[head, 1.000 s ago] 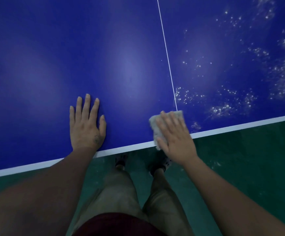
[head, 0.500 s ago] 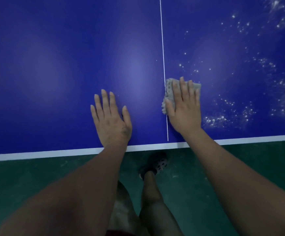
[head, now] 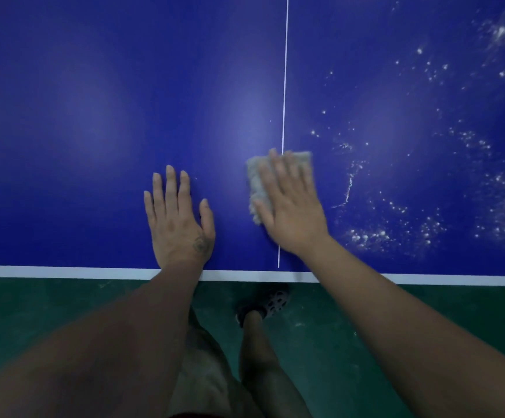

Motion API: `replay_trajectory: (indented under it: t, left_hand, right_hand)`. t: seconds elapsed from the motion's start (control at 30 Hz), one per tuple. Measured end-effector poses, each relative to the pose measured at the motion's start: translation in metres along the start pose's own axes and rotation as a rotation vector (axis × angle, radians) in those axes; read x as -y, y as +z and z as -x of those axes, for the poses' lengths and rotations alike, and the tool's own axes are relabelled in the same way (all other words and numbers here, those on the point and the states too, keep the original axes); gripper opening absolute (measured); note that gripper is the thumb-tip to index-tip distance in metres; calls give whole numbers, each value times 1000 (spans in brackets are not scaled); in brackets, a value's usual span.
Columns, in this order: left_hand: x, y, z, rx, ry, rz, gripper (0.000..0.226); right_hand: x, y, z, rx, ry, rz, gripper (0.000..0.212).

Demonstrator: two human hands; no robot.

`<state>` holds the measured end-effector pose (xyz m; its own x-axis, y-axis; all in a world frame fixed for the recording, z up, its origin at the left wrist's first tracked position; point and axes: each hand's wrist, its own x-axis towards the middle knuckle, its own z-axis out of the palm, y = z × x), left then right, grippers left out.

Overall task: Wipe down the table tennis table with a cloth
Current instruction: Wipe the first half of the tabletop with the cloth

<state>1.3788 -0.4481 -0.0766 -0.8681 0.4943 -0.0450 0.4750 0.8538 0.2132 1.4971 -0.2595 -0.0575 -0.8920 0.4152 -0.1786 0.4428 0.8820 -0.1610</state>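
Observation:
The blue table tennis table (head: 94, 116) fills the upper view, with a white centre line (head: 284, 86) and a white near edge (head: 64, 271). A grey cloth (head: 255, 179) lies on the centre line. My right hand (head: 290, 209) presses flat on it with straight fingers and covers most of it. My left hand (head: 178, 218) rests flat on the blue surface to the left of the cloth, fingers spread, holding nothing. White specks and smears (head: 365, 236) cover the table right of the centre line.
Green floor (head: 426, 312) runs below the table's near edge. My legs and a dark perforated shoe (head: 270, 303) stand by the edge.
My right hand slid the cloth up from the near edge, then slightly left across the centre line. My left hand stayed flat on the table.

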Motion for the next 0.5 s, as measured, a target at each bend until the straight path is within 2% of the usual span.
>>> replay_trajectory:
  t: [0.07,0.1,0.13,0.23,0.3,0.5]
  left_hand:
    - [-1,1,0,-16,8,0,67]
    - [-1,2,0,-22,11,-3,67]
    - [-1,4,-1,-26,12,-7,67]
    - [1,6,-1,-32,8,-15,67]
    - [0,5,-1,-39,13,-12,67]
    - [-1,2,0,-40,12,-12,66]
  right_hand:
    - [-11,2,-8,-15,-181,30,67]
    - [-23,0,-20,-36,-173,40,66]
    - [-36,-4,-34,-52,-98,48,66]
    - [-71,-19,-64,-43,347,-26,71]
    - [-63,-19,-58,-53,443,-62,71]
    - [29,24,71,-15,25,-55,73]
